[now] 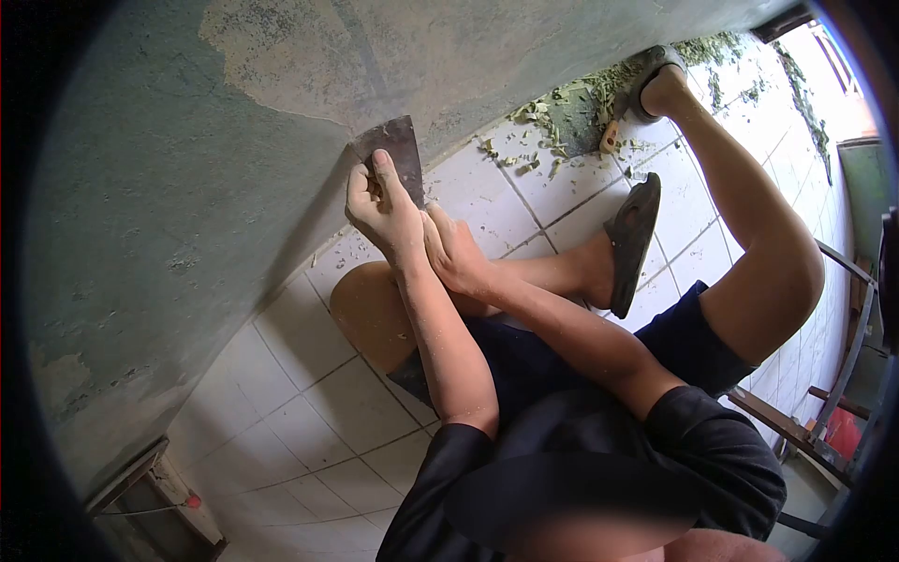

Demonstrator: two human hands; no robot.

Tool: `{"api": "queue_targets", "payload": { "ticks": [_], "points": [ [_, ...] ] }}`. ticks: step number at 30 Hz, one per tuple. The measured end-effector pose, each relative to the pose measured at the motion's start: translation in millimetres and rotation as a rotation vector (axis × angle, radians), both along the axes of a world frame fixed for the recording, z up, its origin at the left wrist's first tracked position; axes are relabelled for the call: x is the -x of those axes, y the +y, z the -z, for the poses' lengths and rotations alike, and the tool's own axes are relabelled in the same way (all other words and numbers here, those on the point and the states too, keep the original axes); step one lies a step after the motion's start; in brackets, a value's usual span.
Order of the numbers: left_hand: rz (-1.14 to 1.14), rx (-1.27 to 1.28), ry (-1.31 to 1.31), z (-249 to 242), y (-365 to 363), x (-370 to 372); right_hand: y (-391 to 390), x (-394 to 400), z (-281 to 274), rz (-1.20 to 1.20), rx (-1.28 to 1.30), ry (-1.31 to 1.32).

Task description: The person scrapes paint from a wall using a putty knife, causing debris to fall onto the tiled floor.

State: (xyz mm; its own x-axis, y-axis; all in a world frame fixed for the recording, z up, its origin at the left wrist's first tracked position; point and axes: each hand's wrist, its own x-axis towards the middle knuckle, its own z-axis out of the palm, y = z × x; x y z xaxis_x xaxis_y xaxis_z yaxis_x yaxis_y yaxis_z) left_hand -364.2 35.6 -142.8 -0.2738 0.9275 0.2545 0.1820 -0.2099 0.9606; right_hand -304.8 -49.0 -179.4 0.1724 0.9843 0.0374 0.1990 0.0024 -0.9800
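A dark, slightly curved sheet that looks like sandpaper (405, 155) is up against the painted wall (178, 178). My left hand (389, 215) grips it, thumb flat on its face and fingers curled behind; pale dust covers the skin. Close beside the left wrist is my right hand (456, 251), fingers drawn together, its tips at the sheet's lower corner. How firmly those tips pinch the corner is partly hidden. Above the hands the wall shows a bare patch (281, 70) where the green paint has come off.
Green paint flakes (552, 126) litter the white tiled floor (328, 412) along the wall. A tool with an orange-brown handle (610, 137) lies by my sandalled foot (655, 89). A metal frame (796, 431) stands at right, a wooden frame (154, 496) at lower left.
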Motion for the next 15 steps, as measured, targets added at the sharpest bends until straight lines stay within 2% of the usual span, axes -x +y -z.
{"api": "queue_targets", "payload": {
  "ticks": [7,11,12,15],
  "points": [
    [0.031,-0.046,0.008,-13,7,-3,5,-2,-14,0.018,-0.03,-0.067],
    [0.015,-0.2,-0.13,-77,12,-22,26,-15,-48,0.024,-0.197,-0.151],
    [0.005,-0.196,-0.096,-93,12,-21,31,-20,-62,-0.008,-0.216,-0.137],
    [0.003,-0.244,-0.106,-91,11,-27,25,-24,-75,0.016,-0.297,-0.169]
  ]
}}
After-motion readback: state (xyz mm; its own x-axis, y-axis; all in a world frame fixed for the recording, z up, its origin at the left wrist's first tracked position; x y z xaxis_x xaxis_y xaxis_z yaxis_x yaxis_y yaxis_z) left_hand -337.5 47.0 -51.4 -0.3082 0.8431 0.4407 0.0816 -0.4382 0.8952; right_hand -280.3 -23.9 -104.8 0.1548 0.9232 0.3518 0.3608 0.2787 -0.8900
